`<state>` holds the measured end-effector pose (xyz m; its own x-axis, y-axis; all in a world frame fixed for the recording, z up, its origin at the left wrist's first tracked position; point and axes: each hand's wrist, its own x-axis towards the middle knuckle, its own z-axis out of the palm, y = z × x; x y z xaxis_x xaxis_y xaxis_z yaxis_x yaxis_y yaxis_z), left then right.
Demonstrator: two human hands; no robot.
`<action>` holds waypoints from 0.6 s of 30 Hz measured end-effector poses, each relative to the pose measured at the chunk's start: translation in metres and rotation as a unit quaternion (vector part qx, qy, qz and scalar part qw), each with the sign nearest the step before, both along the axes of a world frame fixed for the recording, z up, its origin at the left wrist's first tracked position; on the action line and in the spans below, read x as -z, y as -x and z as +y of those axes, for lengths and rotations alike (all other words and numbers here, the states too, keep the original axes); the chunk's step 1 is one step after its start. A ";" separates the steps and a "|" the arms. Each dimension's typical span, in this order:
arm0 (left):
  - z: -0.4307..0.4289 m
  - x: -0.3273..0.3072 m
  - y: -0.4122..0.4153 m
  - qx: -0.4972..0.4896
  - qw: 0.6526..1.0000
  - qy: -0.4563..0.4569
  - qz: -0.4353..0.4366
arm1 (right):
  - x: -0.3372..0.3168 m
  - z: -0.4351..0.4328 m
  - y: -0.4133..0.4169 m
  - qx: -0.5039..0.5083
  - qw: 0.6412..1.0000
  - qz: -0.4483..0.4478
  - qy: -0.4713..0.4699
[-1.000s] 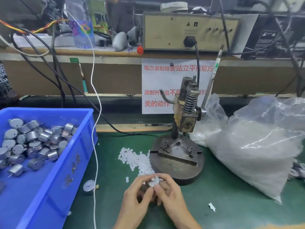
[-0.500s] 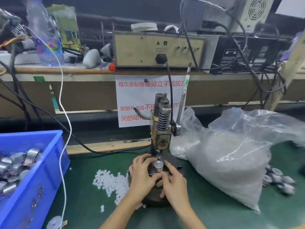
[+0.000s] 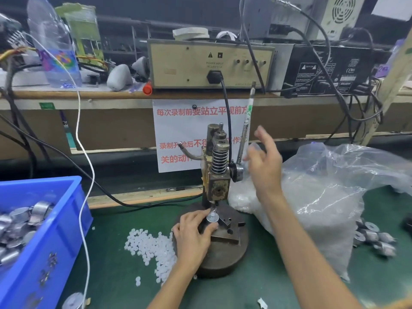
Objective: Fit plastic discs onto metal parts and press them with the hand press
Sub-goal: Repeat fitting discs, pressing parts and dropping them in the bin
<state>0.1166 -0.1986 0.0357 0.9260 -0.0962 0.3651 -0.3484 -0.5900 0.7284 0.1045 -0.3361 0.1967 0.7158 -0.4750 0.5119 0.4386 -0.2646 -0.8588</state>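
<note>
Pinch of left hand (image 3: 191, 235) round metal part (image 3: 211, 220), plastic disc (image 3: 213, 214) on top. Sat upright on press base (image 3: 223, 257) beneath press head (image 3: 219, 186). Farther back, right hand (image 3: 265, 168): hung spread and empty just right of near-vertical lever (image 3: 244, 134), nearer it than the left, so likely due to pull it down.

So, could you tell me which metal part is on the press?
The part the left hand holds on the press base; the rest lie in the blue bin or on the mat.
</note>
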 end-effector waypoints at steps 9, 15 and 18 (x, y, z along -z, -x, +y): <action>0.000 0.004 0.000 -0.009 1.000 -0.014 -0.017 | -0.004 -0.005 0.003 -0.077 0.995 -0.034 -0.055; -0.001 0.006 0.000 -0.019 0.999 -0.013 -0.033 | 0.038 0.018 0.022 -0.006 0.989 -0.141 -0.053; 0.000 0.007 -0.001 -0.017 0.999 -0.016 -0.032 | 0.035 0.016 0.018 0.026 0.988 -0.141 -0.055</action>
